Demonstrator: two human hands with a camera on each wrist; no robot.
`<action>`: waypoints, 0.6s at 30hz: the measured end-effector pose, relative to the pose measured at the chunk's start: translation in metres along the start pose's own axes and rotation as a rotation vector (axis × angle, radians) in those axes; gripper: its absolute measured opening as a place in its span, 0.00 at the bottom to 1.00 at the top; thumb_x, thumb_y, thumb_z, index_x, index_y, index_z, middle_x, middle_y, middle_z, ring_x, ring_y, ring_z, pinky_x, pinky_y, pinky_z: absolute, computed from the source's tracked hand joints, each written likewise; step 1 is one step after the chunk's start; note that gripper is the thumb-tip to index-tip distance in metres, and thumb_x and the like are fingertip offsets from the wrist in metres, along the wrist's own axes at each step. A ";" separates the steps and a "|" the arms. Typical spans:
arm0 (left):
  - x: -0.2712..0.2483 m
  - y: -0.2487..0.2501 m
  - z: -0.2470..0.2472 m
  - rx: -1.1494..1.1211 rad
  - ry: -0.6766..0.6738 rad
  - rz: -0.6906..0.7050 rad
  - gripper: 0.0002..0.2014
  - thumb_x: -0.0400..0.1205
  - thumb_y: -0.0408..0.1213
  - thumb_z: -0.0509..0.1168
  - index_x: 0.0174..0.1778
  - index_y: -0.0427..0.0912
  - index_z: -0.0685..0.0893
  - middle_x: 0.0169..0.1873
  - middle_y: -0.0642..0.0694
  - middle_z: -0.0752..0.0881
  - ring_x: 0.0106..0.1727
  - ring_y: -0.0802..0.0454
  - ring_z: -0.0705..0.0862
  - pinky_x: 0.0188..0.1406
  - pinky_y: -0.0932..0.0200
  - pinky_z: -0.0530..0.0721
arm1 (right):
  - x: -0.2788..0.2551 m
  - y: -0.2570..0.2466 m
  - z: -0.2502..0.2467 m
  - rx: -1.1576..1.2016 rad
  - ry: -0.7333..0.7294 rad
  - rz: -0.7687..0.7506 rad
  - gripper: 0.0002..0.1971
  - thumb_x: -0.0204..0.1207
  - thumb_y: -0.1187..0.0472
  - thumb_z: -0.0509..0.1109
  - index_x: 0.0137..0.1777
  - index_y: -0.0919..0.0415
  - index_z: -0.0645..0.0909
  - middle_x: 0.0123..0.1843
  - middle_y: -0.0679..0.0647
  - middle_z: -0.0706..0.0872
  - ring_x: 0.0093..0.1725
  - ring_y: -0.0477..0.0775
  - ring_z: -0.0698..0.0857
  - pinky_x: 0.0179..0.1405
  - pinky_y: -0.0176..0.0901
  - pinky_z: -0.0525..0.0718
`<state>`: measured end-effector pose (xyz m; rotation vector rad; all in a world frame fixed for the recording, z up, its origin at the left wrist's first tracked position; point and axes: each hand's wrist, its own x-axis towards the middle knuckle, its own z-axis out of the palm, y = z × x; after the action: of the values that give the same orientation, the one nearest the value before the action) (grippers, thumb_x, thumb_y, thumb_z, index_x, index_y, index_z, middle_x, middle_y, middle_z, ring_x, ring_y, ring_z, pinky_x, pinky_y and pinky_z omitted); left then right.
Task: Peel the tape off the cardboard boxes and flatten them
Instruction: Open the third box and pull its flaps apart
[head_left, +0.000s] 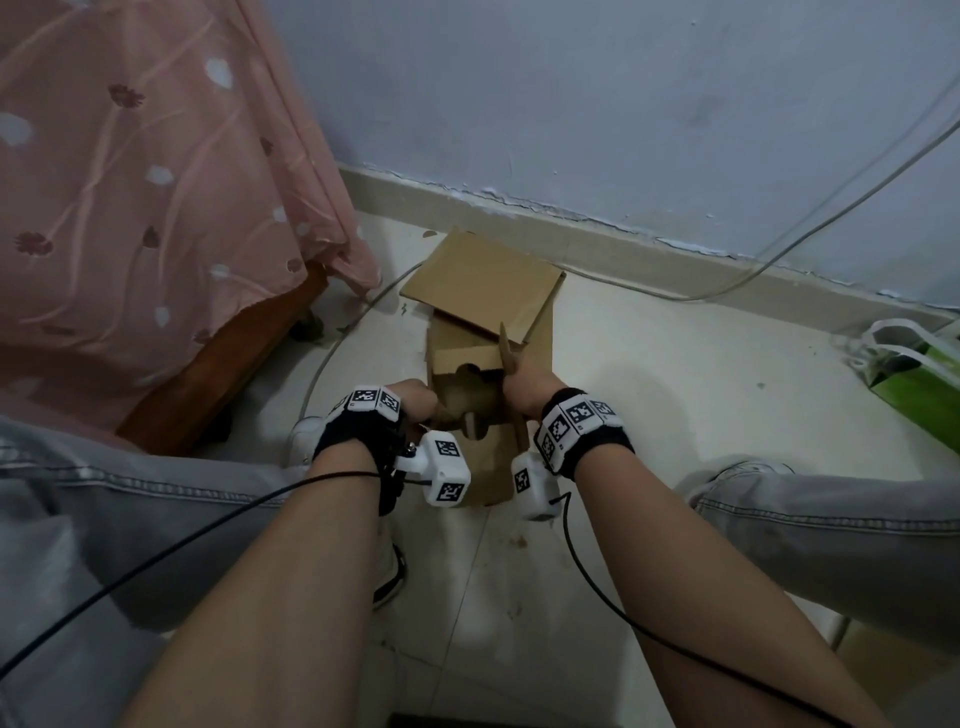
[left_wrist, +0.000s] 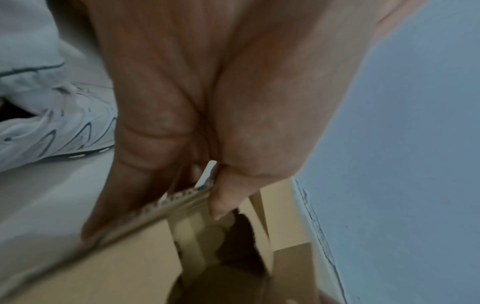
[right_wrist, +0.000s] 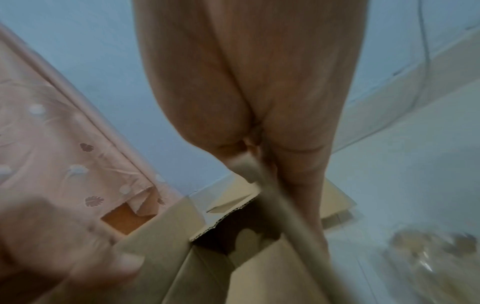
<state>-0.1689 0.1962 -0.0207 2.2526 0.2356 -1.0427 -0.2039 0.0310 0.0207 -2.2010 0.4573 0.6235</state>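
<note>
A brown cardboard box (head_left: 483, 457) stands on the floor between my knees, its top open. My left hand (head_left: 415, 402) grips the left flap (left_wrist: 161, 207) by its edge, thumb inside and fingers outside. My right hand (head_left: 524, 387) pinches the right flap (right_wrist: 270, 195), which stands upright. A flattened sheet of cardboard (head_left: 483, 283) lies just behind the box, toward the wall. The box's inside (right_wrist: 228, 232) is dark, with cut-out shapes showing in its bottom. Both wrist views are blurred.
A bed with a pink floral cover (head_left: 130, 208) and wooden frame (head_left: 223, 364) fills the left. A blue wall (head_left: 623, 104) and skirting run behind. A thin cable (head_left: 779, 249) trails over the floor. A green bag (head_left: 919, 379) sits at the right. My shoe (left_wrist: 57, 127) is close by.
</note>
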 end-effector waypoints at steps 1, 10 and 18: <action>0.002 -0.003 -0.001 -0.048 -0.052 -0.020 0.24 0.74 0.34 0.72 0.65 0.28 0.81 0.59 0.31 0.86 0.55 0.38 0.86 0.62 0.39 0.84 | 0.000 -0.004 -0.004 -0.008 0.011 -0.034 0.19 0.85 0.70 0.56 0.74 0.65 0.74 0.66 0.65 0.83 0.62 0.65 0.83 0.52 0.46 0.79; -0.032 0.028 -0.038 0.084 0.428 0.088 0.57 0.65 0.42 0.81 0.84 0.54 0.50 0.73 0.36 0.71 0.72 0.33 0.73 0.69 0.35 0.76 | 0.003 -0.011 -0.010 -0.116 0.061 -0.230 0.22 0.86 0.69 0.56 0.75 0.53 0.78 0.62 0.56 0.86 0.59 0.57 0.83 0.51 0.43 0.76; -0.037 0.028 -0.012 0.299 0.369 -0.020 0.37 0.66 0.49 0.80 0.66 0.37 0.72 0.59 0.37 0.82 0.60 0.36 0.83 0.52 0.48 0.82 | 0.003 -0.026 -0.020 -0.189 0.097 -0.406 0.16 0.85 0.65 0.62 0.67 0.50 0.84 0.64 0.52 0.87 0.62 0.54 0.83 0.58 0.42 0.77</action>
<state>-0.1744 0.1855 0.0258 2.7135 0.2708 -0.6997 -0.1824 0.0314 0.0459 -2.4164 -0.0086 0.3520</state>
